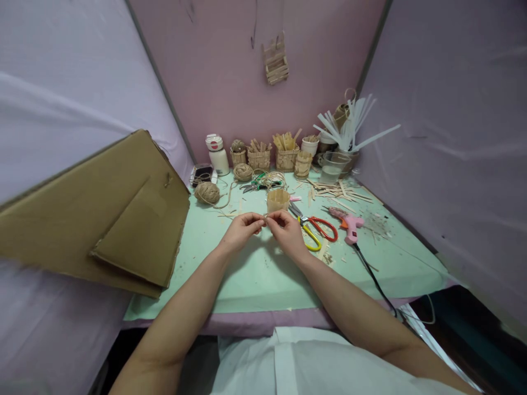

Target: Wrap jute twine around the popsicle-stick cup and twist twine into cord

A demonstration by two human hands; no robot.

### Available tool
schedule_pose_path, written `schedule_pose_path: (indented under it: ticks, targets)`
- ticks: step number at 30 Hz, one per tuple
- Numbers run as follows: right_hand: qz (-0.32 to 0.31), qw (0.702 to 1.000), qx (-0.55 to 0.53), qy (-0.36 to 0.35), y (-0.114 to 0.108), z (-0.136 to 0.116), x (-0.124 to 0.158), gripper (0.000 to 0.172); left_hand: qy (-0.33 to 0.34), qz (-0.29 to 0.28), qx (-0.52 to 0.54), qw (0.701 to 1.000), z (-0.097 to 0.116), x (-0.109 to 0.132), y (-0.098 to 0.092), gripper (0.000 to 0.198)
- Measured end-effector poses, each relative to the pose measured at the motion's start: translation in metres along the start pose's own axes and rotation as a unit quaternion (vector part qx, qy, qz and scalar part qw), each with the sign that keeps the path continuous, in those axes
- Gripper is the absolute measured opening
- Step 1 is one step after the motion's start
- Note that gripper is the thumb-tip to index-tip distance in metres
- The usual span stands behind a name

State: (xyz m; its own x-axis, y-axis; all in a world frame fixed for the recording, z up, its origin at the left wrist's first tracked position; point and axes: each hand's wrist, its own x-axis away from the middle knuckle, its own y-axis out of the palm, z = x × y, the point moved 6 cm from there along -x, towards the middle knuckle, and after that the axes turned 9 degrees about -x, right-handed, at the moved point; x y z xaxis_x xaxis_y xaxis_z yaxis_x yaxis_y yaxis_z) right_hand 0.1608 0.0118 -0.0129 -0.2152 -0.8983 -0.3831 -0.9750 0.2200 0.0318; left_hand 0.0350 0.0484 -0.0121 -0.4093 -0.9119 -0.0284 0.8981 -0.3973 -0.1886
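My left hand [244, 230] and my right hand [287, 231] meet above the front middle of the table, fingertips pinched close together. Whatever sits between the fingertips is too small to make out. Just behind my hands stands a small cup of pale wooden strips [279, 199], its lower part partly hidden by my right hand. Scissors with one red and one yellow handle [317, 229] lie right of my right hand. Farther right rests a pink hot glue gun [351, 224] with a black cable.
Balls of twine [207, 193], green-handled cutters [259, 181] and loose wooden strips [340, 191] lie farther back. Along the back wall stand a white bottle [218, 156], stick-filled baskets [286, 157] and a clear tub [332, 169]. Cardboard [135, 219] leans at the left.
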Motion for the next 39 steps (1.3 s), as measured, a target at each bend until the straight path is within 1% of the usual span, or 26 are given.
schedule_pose_path:
  ticks: [3,6,8,10,11,13,15,17,19,23,28,31,34,36,39]
  targets:
    - [0.003,0.999,-0.027,0.037,0.000,0.006,0.000,0.019,0.037,0.014,-0.129,0.991,0.005,0.001,-0.004,0.018]
    - [0.041,0.995,-0.070,0.056,-0.005,0.007,0.000,0.017,0.063,0.040,-0.259,0.963,0.008,0.001,-0.008,0.015]
    - [0.076,0.989,-0.111,0.066,-0.008,0.007,0.001,0.016,0.068,0.059,-0.314,0.945,0.008,0.001,-0.011,0.015]
    - [0.088,0.984,-0.139,0.071,-0.010,0.005,0.001,0.016,0.060,0.072,-0.330,0.939,0.007,0.001,-0.014,0.015]
    - [0.086,0.983,-0.144,0.070,-0.011,0.004,0.000,0.016,0.052,0.074,-0.322,0.942,0.006,0.000,-0.015,0.016]
    - [0.074,0.985,-0.140,0.061,-0.012,0.000,-0.002,0.016,0.026,0.064,-0.277,0.958,0.002,0.000,-0.016,0.017]
    - [0.065,0.987,-0.135,0.052,-0.013,-0.004,-0.004,0.018,-0.002,0.024,-0.201,0.979,-0.003,-0.001,-0.013,0.021]
    - [0.058,0.988,-0.138,0.045,-0.015,-0.007,-0.005,0.020,-0.026,-0.018,-0.125,0.992,-0.008,-0.002,-0.009,0.026]
    - [0.051,0.987,-0.147,0.039,-0.014,-0.009,-0.005,0.021,-0.046,-0.038,-0.070,0.996,-0.010,-0.001,-0.007,0.032]
    - [0.027,0.987,-0.158,0.025,-0.011,-0.011,-0.003,0.024,-0.064,-0.044,-0.008,0.997,-0.007,0.001,-0.006,0.035]
    - [0.028,0.986,-0.159,0.031,-0.009,-0.006,-0.001,0.023,-0.059,-0.037,0.003,0.998,0.000,0.003,-0.006,0.033]
    - [-0.016,0.993,-0.114,0.021,-0.002,-0.003,0.000,0.022,-0.042,-0.043,-0.008,0.998,0.000,0.002,-0.007,0.032]
    - [-0.053,0.997,-0.062,-0.015,0.003,-0.004,0.001,0.025,-0.011,-0.049,-0.031,0.998,0.002,0.002,-0.007,0.029]
    - [-0.067,0.997,-0.034,-0.029,0.005,-0.005,0.002,0.025,0.009,-0.045,-0.056,0.997,0.004,0.002,-0.008,0.027]
    - [-0.077,0.997,-0.001,-0.032,0.005,-0.005,0.002,0.022,0.023,-0.036,-0.094,0.995,0.008,0.003,-0.009,0.024]
